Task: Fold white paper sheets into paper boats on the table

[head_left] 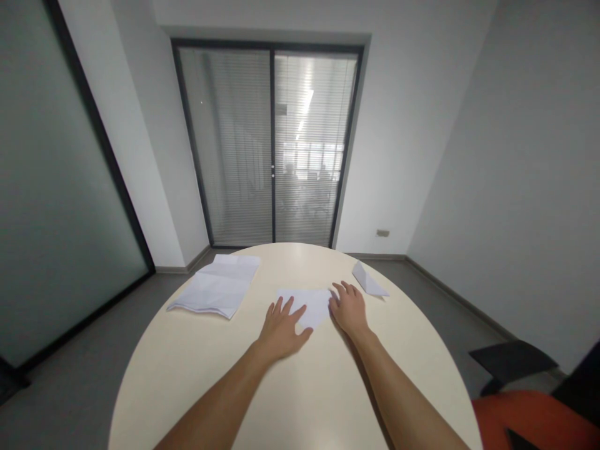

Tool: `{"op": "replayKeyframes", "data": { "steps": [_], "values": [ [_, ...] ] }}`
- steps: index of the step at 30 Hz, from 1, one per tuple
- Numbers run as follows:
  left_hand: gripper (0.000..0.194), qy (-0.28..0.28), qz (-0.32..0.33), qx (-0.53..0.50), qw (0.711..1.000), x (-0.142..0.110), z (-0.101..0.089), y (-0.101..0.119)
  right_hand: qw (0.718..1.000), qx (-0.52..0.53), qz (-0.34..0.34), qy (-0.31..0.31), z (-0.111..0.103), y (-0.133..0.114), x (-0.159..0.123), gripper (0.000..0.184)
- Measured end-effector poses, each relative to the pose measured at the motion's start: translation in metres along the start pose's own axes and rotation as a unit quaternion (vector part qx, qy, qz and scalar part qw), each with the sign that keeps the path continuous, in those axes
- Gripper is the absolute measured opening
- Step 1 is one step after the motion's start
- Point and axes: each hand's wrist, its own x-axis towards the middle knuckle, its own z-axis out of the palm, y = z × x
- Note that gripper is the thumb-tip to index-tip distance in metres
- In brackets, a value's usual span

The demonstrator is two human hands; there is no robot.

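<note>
Lying flat just below the middle of the frame: a white sheet of paper (319,305), on a pale round table (290,406). Can see the left hand (277,332) laid palm down over the left part of the sheet, with fingers fanned wide apart and thumb stretched out toward the sheet's lower corner. Can see the right hand (350,310) at the sheet's right edge, also palm down, with fingers loosely bent and standing a little apart, thumb right beside the paper's border. Cannot make out the exact contact between that thumb and the sheet. Resting beyond the right hand, toward the right rim of the table: a folded piece of white paper (370,284), creased to a point at the top. Spread at the left of the tabletop, well apart from the left hand: a larger stack of white paper (224,284), with fold lines across and layered edges at the front. Visible in the upper middle of the frame: a dark-framed glass partition (225,150) with blinds. Noted also, at lower right, a chair (529,420) with a red seat and black armrest; low on the back wall, a small socket plate (383,233).
</note>
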Motion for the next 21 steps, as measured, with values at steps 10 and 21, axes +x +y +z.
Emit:
{"op": "replayKeyframes", "data": {
  "steps": [10,21],
  "values": [
    [0.076,0.021,-0.013,0.016,1.0,0.005,0.007,-0.002,0.944,0.148,-0.256,-0.149,-0.003,-0.025,-0.011,0.036],
    [0.063,0.078,-0.091,0.061,0.991,0.011,0.008,-0.006,0.96,0.13,-0.196,-0.153,-0.001,-0.019,-0.014,0.049]
  ]
}}
